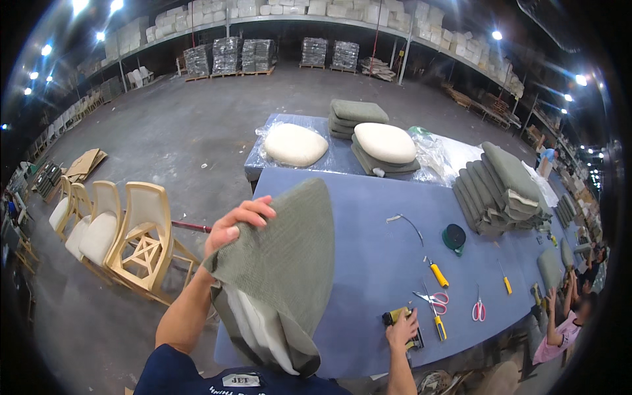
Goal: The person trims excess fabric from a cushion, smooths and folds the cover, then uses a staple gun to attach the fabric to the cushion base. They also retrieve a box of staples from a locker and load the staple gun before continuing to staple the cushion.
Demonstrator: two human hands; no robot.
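Observation:
My left hand (pixel 238 226) grips the edge of a seat cushion (pixel 286 247) in grey-green fabric, held up on edge over the near left of the table. Its cover hangs loose at the lower end, where white padding (pixel 253 322) shows. My right hand (pixel 400 331) is closed around a black and yellow staple gun (pixel 393 316) near the table's front edge. Just right of it lie red-handled scissors (pixel 437 301) and a yellow-handled screwdriver (pixel 439 327). Another yellow-handled tool (pixel 438 275) lies a little beyond, and smaller red-handled snips (pixel 479 310) are farther right.
Green cushions are stacked (pixel 490 187) on the blue table (pixel 368 210) at right. A cream cushion (pixel 296 145) lies on the table behind. A dark green roll (pixel 453 237) sits mid-table. Wooden chairs (pixel 141 237) stand left. A person in pink (pixel 558 339) works at far right.

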